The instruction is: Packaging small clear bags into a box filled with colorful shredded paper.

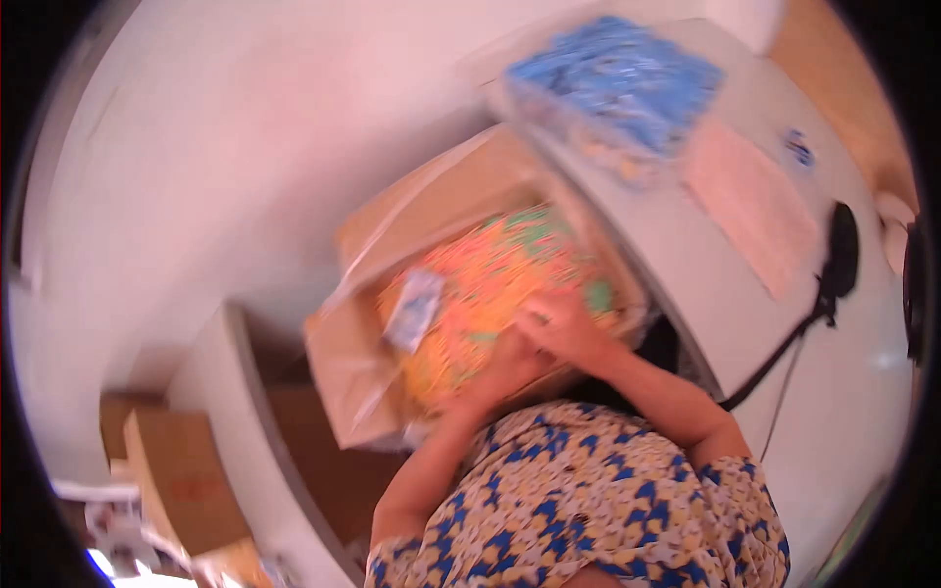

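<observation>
My left hand (521,359) and my right hand (561,325) meet over the near side of an open cardboard box (355,390). The fingers of both look curled in and closed, but blur and overlap hide what they hold, if anything. Beneath them, a heap of small, thin orange, yellow, red and green pieces (470,284) fills the box, too blurred to name. On the heap's left side lies a small white and blue packet (416,310). Clear plastic lining (387,220) hangs over the box's walls.
To the right, a pale table (706,294) bears a clear container with blue bags (622,83), a pink sheet (755,206), a small blue item (799,149) and a black object on a strap (836,257). Brown cartons (186,480) stand at lower left beyond a white panel (230,392).
</observation>
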Demonstrator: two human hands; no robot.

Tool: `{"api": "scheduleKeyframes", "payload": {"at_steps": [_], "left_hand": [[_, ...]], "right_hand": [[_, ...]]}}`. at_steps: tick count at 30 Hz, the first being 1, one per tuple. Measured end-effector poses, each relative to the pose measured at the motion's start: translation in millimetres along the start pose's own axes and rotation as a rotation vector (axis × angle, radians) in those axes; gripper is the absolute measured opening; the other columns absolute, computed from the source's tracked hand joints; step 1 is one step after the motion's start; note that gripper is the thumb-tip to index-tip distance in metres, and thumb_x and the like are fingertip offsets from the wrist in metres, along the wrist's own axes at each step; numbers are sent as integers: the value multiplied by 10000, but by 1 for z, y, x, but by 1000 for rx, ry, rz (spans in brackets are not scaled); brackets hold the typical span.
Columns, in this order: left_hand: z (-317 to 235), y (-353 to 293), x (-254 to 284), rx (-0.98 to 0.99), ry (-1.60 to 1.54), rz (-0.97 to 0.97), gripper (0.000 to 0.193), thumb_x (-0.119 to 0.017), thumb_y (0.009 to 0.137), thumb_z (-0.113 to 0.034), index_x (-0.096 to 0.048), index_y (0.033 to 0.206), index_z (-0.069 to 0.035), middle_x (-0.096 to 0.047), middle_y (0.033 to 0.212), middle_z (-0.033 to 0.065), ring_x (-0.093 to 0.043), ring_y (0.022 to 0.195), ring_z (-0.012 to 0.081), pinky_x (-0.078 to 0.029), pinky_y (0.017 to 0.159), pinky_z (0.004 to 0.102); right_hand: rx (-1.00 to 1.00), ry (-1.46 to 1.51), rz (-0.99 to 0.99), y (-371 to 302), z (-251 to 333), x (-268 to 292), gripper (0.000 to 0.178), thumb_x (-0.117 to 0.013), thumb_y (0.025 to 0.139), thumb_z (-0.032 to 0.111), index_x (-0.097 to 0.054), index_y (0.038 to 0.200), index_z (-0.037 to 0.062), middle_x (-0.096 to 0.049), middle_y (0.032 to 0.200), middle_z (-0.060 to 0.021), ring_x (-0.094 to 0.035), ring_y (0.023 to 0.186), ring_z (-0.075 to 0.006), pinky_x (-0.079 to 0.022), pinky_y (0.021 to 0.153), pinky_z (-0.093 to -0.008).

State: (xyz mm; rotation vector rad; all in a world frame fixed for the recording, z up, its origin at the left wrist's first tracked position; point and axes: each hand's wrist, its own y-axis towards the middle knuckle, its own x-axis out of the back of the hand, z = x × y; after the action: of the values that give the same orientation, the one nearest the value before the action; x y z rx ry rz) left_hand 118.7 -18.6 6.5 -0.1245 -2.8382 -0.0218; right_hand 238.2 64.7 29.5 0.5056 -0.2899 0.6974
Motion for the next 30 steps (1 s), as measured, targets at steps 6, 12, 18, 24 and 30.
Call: {"api": "scheduleKeyframes", "payload": {"at_steps": [6, 12, 18, 24, 30], "left_hand": [[2, -23, 121, 522, 1039, -383, 595, -767, 686, -283, -540, 1180, -41, -595, 1087, 169, -537, 1027, 359, -431, 868, 443], [-39, -25, 117, 183, 1299, -177, 230, -521, 917, -191, -657, 1032, -46, -649, 1015, 157, -615, 914, 297, -492, 802, 361], [-25, -19, 113, 276, 1378, -366, 236, -665, 828, -113, -655, 1042, -15, -649, 942, 204, -623, 881, 328, -512, 758, 375], [51, -30, 154, 88, 1054, -517, 293, -647, 854, -226, -658, 1031, 7, -661, 893, 183, -629, 817, 290, -520, 720, 350], [39, -38, 157, 272, 827, -483, 310, -621, 886, -243, -646, 1027, 32, -659, 899, 175, -626, 792, 255, -516, 700, 325]], "right_hand": [[139, -100, -8, -18, -47, -11, 212, -575, 837, 178, -489, 695, 46, -520, 711, -109, -555, 664, -271, -445, 582, -375], [160, -35, -303, -34, -26, -4, 185, -600, 754, 143, -460, 663, 65, -473, 582, -114, -505, 521, -322, -385, 469, -401], [-250, 23, 157, -28, -37, 8, 446, -554, 908, 351, -550, 1259, 75, -495, 1317, -183, -428, 1203, -351, -321, 1003, -498], [-39, 88, -58, -31, -17, 19, 349, -585, 875, 284, -618, 1116, 33, -574, 1176, -178, -525, 1081, -331, -389, 930, -475], [109, 101, -249, -28, -40, 1, 287, -614, 849, 265, -646, 994, 19, -610, 1056, -195, -554, 972, -343, -418, 860, -470]]}}
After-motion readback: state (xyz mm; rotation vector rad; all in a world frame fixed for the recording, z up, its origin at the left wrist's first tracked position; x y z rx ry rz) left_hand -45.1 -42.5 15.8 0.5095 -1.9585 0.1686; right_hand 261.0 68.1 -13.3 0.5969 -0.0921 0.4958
